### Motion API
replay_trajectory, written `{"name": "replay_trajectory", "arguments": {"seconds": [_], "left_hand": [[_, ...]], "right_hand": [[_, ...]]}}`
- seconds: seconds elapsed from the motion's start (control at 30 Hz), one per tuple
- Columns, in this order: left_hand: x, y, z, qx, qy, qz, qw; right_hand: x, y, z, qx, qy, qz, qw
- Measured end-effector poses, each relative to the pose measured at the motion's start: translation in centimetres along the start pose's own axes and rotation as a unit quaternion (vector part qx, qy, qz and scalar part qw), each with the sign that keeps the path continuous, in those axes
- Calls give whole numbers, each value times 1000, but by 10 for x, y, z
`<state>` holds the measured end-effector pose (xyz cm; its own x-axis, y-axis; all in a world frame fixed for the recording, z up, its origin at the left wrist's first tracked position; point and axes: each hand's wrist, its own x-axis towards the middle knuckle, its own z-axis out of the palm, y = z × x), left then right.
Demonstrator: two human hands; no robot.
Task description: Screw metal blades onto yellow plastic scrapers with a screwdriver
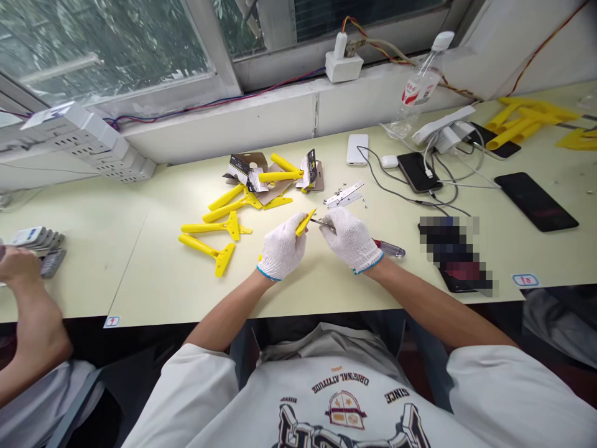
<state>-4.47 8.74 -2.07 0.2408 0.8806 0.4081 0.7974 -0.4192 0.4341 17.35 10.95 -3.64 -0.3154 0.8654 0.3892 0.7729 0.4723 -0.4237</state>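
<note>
Over the smooth, pale table (153, 267), the left hand (282, 247), in a knitted white glove, pinches a thin yellow piece (305, 223); the right hand (351, 239), likewise gloved, closes round a metal-shafted screwdriver (392, 249). Window (116, 50) ahead. T-shaped scrapers (224, 259) lie left; flat strips (345, 194), folded cartons (239, 168) beyond; phones (536, 202), cables (423, 203) right.

The tools (226, 259) left of the middle are bright yellow, and so is the piece (305, 223) in the left glove (281, 247). That glove and the right glove (347, 238) are white — with blue edges. The screwdriver (392, 249) has a red and see-through handle. The table (163, 292) is pale yellow-green. The shirt (252, 404) at the bottom is white with dark letters.
</note>
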Motion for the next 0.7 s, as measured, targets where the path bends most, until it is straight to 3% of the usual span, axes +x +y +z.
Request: {"name": "replay_trajectory", "arguments": {"seconds": [0.7], "left_hand": [[2,-1,-2,-2,-9,-5,1000]], "right_hand": [[3,-7,0,10,13,22,1000]]}}
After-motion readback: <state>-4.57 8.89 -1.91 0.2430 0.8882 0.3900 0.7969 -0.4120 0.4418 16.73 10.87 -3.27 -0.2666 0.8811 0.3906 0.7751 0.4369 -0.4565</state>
